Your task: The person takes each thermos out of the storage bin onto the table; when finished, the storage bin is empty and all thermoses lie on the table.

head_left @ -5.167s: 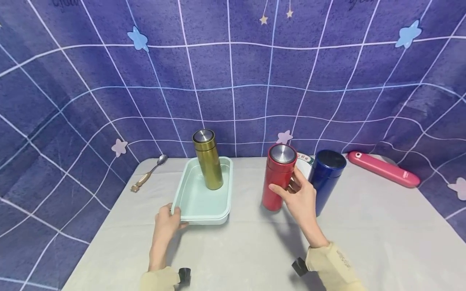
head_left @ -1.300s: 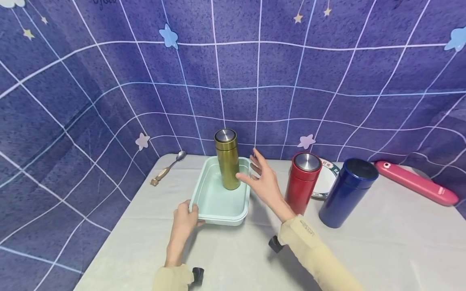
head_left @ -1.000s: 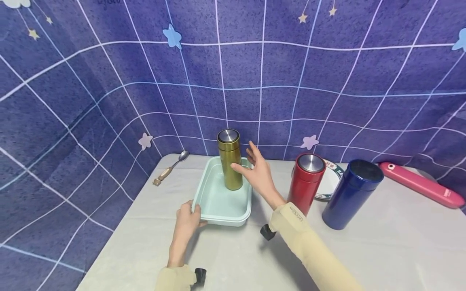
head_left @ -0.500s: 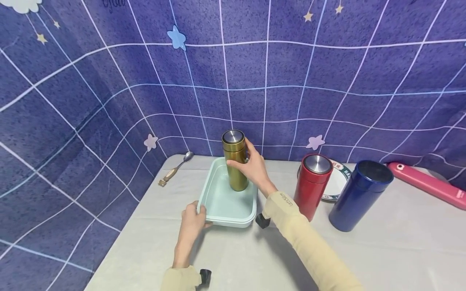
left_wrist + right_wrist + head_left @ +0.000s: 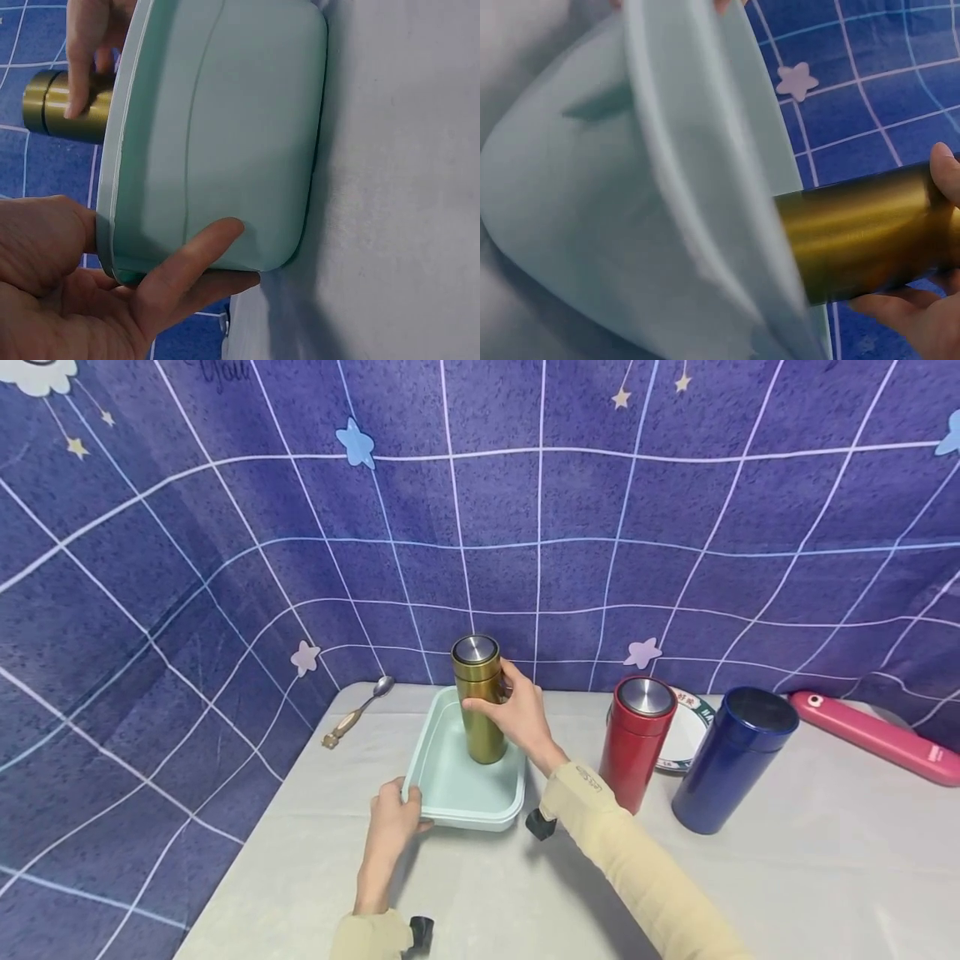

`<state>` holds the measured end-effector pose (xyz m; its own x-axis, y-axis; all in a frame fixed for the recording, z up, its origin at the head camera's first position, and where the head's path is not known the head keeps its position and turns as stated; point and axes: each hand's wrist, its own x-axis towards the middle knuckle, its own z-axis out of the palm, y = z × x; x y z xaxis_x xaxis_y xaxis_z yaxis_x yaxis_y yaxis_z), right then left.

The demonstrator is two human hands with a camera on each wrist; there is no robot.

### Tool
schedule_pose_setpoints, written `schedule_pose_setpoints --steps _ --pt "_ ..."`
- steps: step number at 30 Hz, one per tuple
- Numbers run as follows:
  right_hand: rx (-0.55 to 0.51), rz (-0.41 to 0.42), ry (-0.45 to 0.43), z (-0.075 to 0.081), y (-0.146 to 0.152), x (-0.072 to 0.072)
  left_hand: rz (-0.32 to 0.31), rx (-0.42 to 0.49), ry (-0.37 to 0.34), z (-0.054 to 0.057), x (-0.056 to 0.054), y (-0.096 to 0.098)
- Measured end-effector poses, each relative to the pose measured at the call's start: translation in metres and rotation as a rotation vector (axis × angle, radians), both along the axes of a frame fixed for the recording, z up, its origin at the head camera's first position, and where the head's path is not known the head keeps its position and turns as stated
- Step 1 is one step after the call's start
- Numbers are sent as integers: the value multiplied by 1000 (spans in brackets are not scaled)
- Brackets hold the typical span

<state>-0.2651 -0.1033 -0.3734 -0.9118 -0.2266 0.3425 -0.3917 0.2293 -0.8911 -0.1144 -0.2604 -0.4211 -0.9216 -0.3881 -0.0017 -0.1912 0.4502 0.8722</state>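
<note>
A gold thermos [image 5: 482, 710] with a steel-topped lid stands in the pale mint plastic container [image 5: 457, 817]. My right hand [image 5: 519, 714] grips its upper half from the right, thumb in front. In the right wrist view the thermos [image 5: 862, 236] rises past the container's rim between thumb and fingers; its base is hidden behind the wall. My left hand [image 5: 393, 814] holds the container's near left corner. Seen from the left wrist, the thumb lies at the rim and the fingers of the left hand [image 5: 112, 300] reach under and along the outer wall.
To the right stand a red thermos [image 5: 637, 743] and a dark blue thermos [image 5: 731, 764], with a patterned plate [image 5: 686, 735] partly behind them. A pink elongated case [image 5: 873, 735] lies farther right. Left of the container is a spoon [image 5: 356, 714]. A blue grid curtain [image 5: 495, 527] hangs behind.
My right hand first let go of the red thermos, moved left to the gold one and closed round it. My left hand kept its hold on the container. The head view turned rightward.
</note>
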Motion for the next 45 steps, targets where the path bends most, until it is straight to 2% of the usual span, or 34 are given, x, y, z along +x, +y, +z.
schedule_pose_setpoints --steps 11,16,20,26,37,45 --pt "-70 64 21 20 12 28 -3 5 -31 -1 0 -1" --pt "-119 102 41 36 26 45 -1 -4 -44 1 -1 -2" --pt "-126 101 53 51 41 58 -2 -10 -54 2 -2 -2" --pt "-148 124 41 65 61 74 -3 -15 -58 1 -2 -2" --pt "-244 115 23 75 96 95 -9 -17 -67 0 -4 -2" --pt "-241 93 37 76 124 109 -16 -22 -85 2 -4 -2"
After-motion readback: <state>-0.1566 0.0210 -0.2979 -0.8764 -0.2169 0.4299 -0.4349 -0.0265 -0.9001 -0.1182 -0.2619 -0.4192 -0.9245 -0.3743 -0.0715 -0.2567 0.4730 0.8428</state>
